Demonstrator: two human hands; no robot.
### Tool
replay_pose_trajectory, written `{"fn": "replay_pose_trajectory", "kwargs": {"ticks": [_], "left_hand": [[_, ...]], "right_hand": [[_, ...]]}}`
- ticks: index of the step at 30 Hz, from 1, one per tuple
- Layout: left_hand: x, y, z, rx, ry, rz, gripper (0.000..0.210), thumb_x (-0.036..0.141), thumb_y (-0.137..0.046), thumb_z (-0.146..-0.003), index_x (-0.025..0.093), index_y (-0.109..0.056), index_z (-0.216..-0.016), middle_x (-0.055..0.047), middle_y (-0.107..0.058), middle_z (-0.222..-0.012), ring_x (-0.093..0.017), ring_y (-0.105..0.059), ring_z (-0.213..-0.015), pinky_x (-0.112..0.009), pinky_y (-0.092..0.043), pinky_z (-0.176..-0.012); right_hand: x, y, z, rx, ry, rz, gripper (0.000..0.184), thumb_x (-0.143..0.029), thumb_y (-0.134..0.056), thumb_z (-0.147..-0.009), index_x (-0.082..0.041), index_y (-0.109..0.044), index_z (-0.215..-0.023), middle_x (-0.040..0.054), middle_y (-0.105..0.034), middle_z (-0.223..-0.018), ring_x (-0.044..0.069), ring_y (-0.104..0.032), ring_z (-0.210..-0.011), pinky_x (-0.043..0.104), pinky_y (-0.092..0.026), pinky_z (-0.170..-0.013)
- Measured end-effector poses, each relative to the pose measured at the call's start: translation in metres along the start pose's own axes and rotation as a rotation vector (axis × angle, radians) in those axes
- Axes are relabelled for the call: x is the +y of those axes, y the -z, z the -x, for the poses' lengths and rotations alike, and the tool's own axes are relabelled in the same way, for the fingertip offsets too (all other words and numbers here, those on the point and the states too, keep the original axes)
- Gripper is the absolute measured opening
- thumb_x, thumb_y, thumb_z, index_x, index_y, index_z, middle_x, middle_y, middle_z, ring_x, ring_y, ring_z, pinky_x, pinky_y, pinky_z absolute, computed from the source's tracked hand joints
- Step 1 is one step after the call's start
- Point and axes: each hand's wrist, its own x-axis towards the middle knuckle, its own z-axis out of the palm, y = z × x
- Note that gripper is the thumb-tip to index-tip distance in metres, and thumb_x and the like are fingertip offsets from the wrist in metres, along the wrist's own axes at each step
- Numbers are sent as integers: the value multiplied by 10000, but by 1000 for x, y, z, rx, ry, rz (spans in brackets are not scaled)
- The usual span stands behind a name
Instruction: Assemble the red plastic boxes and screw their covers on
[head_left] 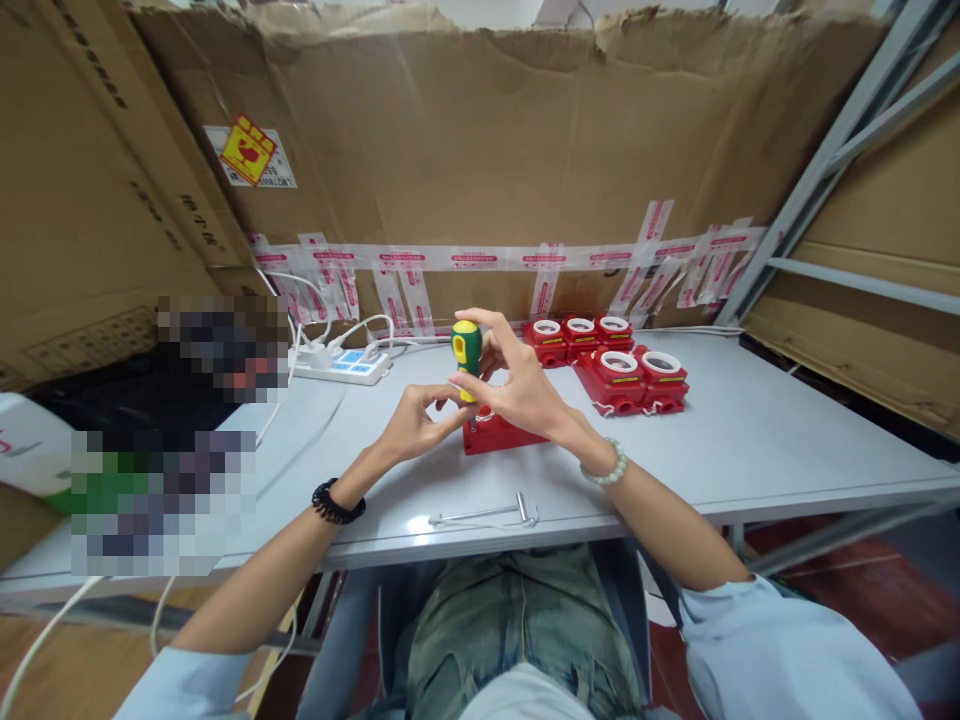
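A screwdriver (466, 350) with a green and yellow handle stands nearly upright over a red housing (506, 436) on the table. My right hand (517, 375) is closed around its handle, thumb in front and index finger raised near the top. Low on the screwdriver, the thumb and fingers of my left hand (420, 425) pinch together by the shaft, just over the housing's left end. Both hands hide most of the housing's top. Near the table's front edge lies a thin metal rod with a crosspiece (521, 508), a white cord beside it.
Several red housings with white rings (630, 380) stand at the back right. A white power strip (352, 366) with plugs and cables lies back left. Cardboard (487, 150) walls the rear, and a metal frame (810, 190) rises on the right. Blurred items occupy the left.
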Motion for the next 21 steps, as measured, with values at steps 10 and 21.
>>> {"fn": "replay_pose_trajectory", "kwargs": {"ticks": [10,21], "left_hand": [[-1,-8,0,50,-11,19,272,425,-684,-823,173,-674,-722,-12,-711,-672,-120,-538,-581,-264,-401,-584],[-6,-10,4,-37,-60,-48,240,373,-653,-832,188,-696,-978,-58,-744,-937,-186,-625,-778,-296,-483,-685]], "right_hand": [[4,3,1,26,12,-4,531,-277,-585,-872,-254,-388,-1364,45,-594,-1122,150,-605,-887,372,-546,-848],[3,-6,1,78,17,86,521,-289,-656,-838,-262,-424,-1304,41,-600,-1120,134,-571,-781,301,-538,-695]]}}
